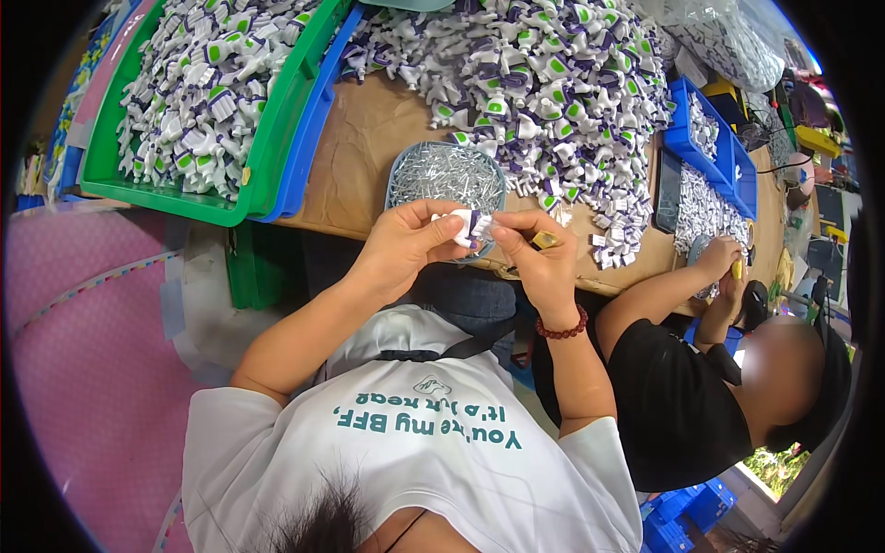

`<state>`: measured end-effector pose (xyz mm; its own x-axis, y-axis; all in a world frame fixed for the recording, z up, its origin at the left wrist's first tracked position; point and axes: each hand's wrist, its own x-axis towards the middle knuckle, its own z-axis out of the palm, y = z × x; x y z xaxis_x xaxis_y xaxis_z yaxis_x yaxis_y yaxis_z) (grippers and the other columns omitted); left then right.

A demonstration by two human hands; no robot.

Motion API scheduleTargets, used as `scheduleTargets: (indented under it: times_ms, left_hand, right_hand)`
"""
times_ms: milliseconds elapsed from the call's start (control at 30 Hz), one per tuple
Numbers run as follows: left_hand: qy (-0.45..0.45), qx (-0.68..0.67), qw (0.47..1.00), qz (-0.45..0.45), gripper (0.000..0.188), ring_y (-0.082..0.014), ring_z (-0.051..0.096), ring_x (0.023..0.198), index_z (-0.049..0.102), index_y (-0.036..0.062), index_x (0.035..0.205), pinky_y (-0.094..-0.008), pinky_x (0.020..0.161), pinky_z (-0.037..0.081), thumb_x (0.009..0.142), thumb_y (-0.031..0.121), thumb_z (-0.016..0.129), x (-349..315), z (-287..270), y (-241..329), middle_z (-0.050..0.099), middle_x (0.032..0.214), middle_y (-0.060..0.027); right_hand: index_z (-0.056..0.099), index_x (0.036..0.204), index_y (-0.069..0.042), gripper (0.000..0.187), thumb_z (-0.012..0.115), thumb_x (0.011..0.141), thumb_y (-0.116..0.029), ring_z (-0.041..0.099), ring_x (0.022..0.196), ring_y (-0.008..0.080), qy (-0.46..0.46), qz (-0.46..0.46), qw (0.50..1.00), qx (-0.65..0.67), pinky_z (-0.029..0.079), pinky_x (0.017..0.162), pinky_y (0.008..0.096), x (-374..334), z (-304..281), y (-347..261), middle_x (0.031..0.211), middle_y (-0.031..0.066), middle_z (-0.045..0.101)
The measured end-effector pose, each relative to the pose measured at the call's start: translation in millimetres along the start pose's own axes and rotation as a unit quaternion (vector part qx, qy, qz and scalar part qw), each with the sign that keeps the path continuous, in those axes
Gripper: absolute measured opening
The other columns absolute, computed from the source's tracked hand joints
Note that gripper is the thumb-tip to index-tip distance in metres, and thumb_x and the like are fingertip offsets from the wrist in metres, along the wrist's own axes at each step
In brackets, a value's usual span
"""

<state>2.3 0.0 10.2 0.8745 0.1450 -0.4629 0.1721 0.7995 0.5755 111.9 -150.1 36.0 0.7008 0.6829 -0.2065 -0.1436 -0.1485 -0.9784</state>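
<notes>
In front of my chest, a small white and purple plastic toy part (468, 228) is held between my hands, above the near edge of a grey-blue tub (395, 189). My left hand (403, 247) is closed on its left side, thumb on top. At its right end, the thumb and fingertips of my right hand (546, 263) are pinched together on it. A yellow piece (545, 240) shows at the right fingers; whether it is a wrap or a tool cannot be told. Small silvery metal pins (447, 175) fill the tub.
A heap of white, purple and green toy parts (553, 101) covers the far table (346, 138). More fill a green crate (249, 184) on the left. Blue bins (687, 129) stand at right, beside a co-worker's hands (724, 267) and black sleeve (654, 369).
</notes>
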Motion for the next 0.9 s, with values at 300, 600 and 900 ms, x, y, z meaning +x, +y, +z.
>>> scheduleTargets:
  times_ms: [300,600,900]
  left_hand:
    - [0.004,0.172,0.976,0.136,0.017,-0.0119,0.061,0.082,0.058,-0.001,0.099,-0.024,0.071,0.051,0.085,0.007,0.059,-6.1,4.2,-6.6,0.063,0.091,-0.0082]
    - [0.041,0.392,0.887,0.241,0.017,-0.0073,0.058,0.075,0.059,-0.001,0.097,-0.0211,0.063,0.046,0.082,0.007,0.062,-12.2,4.3,-9.1,0.063,0.085,-0.0055]
    - [-0.025,0.316,0.947,0.046,0.022,-0.008,0.051,0.06,0.051,0.0015,0.102,-0.0211,0.053,0.04,0.091,0.021,0.048,-1.2,-6.1,-5.2,0.057,0.074,-0.0056]
  right_hand:
    - [0.064,0.088,0.002,0.011,0.064,0.077,0.005,0.059,0.074,0.0087,-0.022,-0.077,0.988,-0.135,0.046,0.067,0.0204,1.2,3.3,-6.2,0.083,0.0071,0.066]
    - [0.065,0.087,0.001,0.01,0.062,0.078,0.0,0.062,0.069,0.0139,0.024,-0.108,0.979,-0.172,0.048,0.062,0.025,0.5,13.2,5.5,0.077,0.0104,0.066]
    - [0.049,0.118,-0.002,0.037,0.058,0.081,-0.002,0.062,0.069,0.0213,-0.062,-0.173,0.933,-0.309,0.047,0.062,0.028,10.5,5.3,-15.3,0.079,0.0111,0.064]
